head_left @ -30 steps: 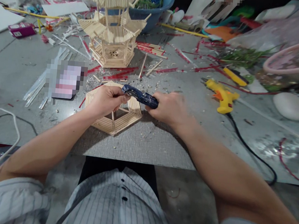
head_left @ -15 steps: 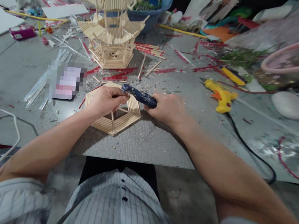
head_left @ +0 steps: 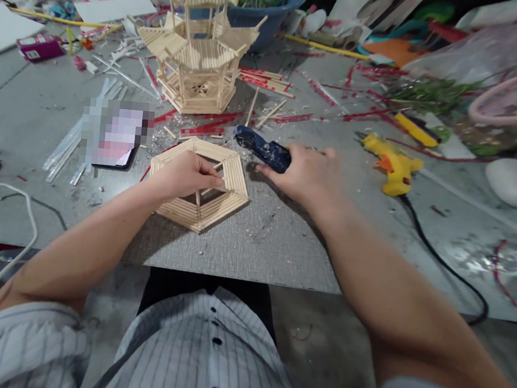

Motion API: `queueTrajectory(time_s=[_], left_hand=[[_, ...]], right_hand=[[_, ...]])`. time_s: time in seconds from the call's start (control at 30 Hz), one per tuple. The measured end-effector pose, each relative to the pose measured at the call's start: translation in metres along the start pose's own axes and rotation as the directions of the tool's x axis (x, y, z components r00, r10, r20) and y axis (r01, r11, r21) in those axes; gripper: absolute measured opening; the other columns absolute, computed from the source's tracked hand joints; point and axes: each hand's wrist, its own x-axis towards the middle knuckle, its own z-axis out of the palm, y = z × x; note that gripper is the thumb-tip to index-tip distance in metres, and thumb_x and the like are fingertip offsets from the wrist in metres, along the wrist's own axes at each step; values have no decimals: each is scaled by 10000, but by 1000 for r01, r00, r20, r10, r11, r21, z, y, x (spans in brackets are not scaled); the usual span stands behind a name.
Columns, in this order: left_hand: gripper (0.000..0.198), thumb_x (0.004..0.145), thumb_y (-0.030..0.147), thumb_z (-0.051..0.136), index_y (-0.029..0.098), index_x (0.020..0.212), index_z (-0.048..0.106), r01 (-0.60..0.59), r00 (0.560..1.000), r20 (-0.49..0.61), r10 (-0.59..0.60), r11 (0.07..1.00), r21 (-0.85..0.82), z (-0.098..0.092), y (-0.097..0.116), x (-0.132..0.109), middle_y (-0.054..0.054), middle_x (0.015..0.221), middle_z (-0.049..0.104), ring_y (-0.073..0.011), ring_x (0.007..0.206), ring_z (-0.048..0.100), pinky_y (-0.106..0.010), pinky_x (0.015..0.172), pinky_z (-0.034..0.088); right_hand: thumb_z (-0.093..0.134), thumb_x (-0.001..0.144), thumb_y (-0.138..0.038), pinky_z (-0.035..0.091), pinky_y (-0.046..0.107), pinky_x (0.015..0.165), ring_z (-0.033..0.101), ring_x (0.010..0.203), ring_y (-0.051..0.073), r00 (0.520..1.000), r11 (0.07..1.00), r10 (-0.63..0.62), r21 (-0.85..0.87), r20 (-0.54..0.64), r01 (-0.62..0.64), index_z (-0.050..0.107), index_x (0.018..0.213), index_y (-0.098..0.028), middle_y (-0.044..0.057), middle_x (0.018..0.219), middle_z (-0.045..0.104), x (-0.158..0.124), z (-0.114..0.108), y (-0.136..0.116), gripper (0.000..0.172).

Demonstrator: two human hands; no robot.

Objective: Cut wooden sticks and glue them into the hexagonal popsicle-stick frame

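Note:
My left hand point(head_left: 187, 177) is over a flat hexagonal frame point(head_left: 221, 206) of thin wooden sticks, with thumb and forefinger pinched together near its open centre. Whatever lies between those fingertips is too small to make out. Thin crossing sticks span the frame's middle, partly covered by that hand. To the right of the frame, my right hand point(head_left: 308, 174) is closed around a dark blue hand tool point(head_left: 262, 149) with pale specks, its rounded end pointing left. The palm hides the rest of the tool.
A tiered stick pagoda point(head_left: 201, 68) stands behind the frame. A phone point(head_left: 118, 139) and clear glue sticks point(head_left: 65, 153) lie left. On the right is a yellow glue gun point(head_left: 394, 163) with a black cord. Loose sticks point(head_left: 268, 80) and red wrapper scraps are strewn behind.
My right hand has drawn the blue tool away to the right from my left fingertips. My left hand stays pinched over the frame. The view has shifted slightly.

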Motion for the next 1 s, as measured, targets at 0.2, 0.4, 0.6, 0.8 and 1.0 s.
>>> queueTrajectory(time_s=[0.2, 0.4, 0.6, 0.8, 1.0], left_hand=[[119, 689, 252, 673, 156, 700, 742, -38, 997, 74, 23, 978, 206, 4, -4, 3, 22, 569, 646, -71, 533, 494, -202, 542, 351], [106, 685, 246, 682, 161, 702, 744, -77, 994, 92, 55, 964, 253, 6, -4, 3, 2, 636, 692, -89, 570, 548, -210, 564, 364], [122, 704, 239, 677, 159, 760, 752, -71, 994, 104, 42, 954, 290, 8, -3, 4, -12, 706, 716, -103, 613, 581, -223, 608, 380], [141, 717, 240, 655, 144, 761, 748, -61, 994, 105, 30, 950, 307, 8, -3, 3, -10, 676, 702, -98, 598, 566, -222, 591, 358], [163, 732, 250, 625, 141, 734, 745, -71, 993, 111, 36, 938, 340, 8, -2, 2, 1, 605, 669, -89, 561, 526, -217, 554, 323]], right_hand=[[471, 803, -667, 320, 453, 819, 608, 855, 312, 998, 998, -56, -3, 8, 56, 607, 1068, -135, 185, 922, 676, -2, 2, 1, 611], [489, 808, -647, 319, 455, 808, 594, 811, 305, 997, 998, -70, 6, 20, 70, 607, 1035, -148, 175, 871, 675, -3, -1, 0, 561], [497, 819, -624, 307, 454, 818, 591, 839, 319, 996, 997, -73, -1, 43, 73, 590, 1059, -136, 210, 897, 672, -4, -4, -2, 551], [520, 804, -612, 310, 460, 819, 593, 865, 325, 997, 998, -52, -17, 65, 53, 579, 1070, -144, 183, 905, 666, -3, -4, -2, 542], [517, 824, -581, 309, 461, 811, 589, 864, 328, 996, 997, -77, -5, 54, 78, 585, 1057, -146, 193, 883, 662, -5, -4, -2, 498]])
